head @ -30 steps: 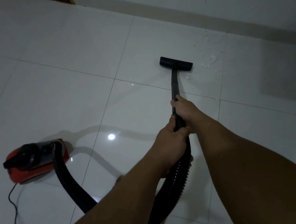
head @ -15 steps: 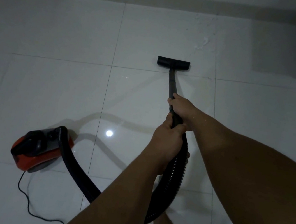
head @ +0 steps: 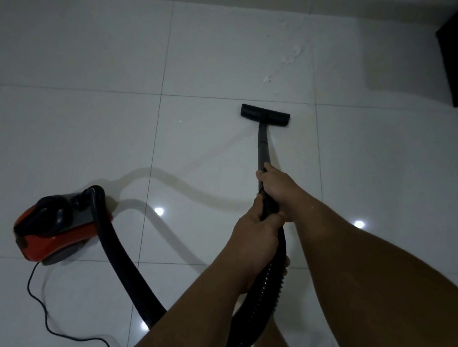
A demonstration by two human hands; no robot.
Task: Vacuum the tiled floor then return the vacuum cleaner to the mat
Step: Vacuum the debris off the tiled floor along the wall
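Gripping wand (head: pixel 263 146), both hands (head: pixel 253 243).

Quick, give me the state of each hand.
Left hand: closed, gripping the vacuum wand at its hose end.
Right hand: closed, gripping the wand farther forward.

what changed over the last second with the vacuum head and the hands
The floor head was pulled back from the white debris, which now lies well beyond it. Both the left hand and right hand kept their grip on the wand; nothing was released. The red canister stays on the left.
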